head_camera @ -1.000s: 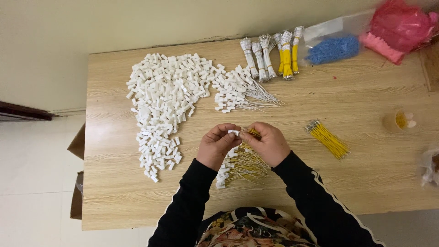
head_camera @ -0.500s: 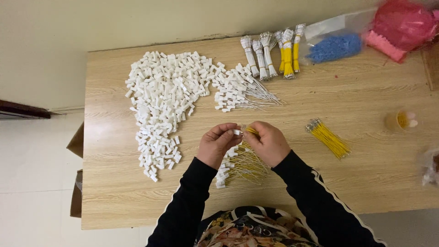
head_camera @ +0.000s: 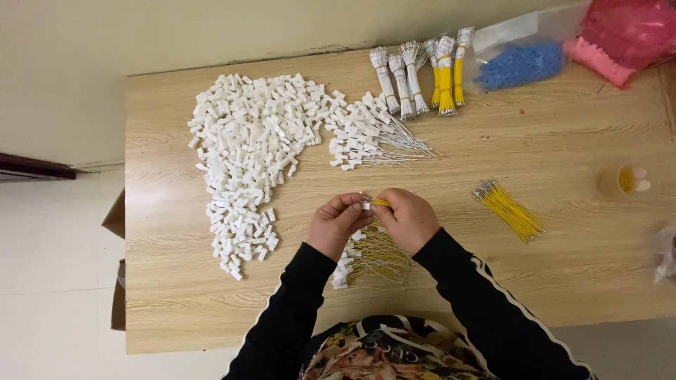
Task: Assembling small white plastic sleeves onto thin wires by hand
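Observation:
My left hand [head_camera: 336, 224] pinches a small white plastic connector [head_camera: 365, 205] just above the wooden table [head_camera: 563, 162]. My right hand [head_camera: 410, 218] grips a thin yellow wire [head_camera: 381, 203] whose end meets the connector. Both hands touch at the fingertips. Under them lies a pile of connectors with yellow wires attached [head_camera: 370, 257]. A big heap of loose white connectors [head_camera: 250, 151] spreads to the left. A loose bundle of yellow wires [head_camera: 508, 210] rests to the right of my right hand.
A fan of connectors with white wires [head_camera: 373, 135] lies beyond my hands. Tied bundles of white and yellow wires [head_camera: 419, 74] sit at the far edge, beside a bag of blue parts [head_camera: 517, 65] and a pink bag [head_camera: 630, 32]. A small cup [head_camera: 623, 180] stands at right.
Both hands stay in the same spot, with only small finger movements around the connector and the yellow wire.

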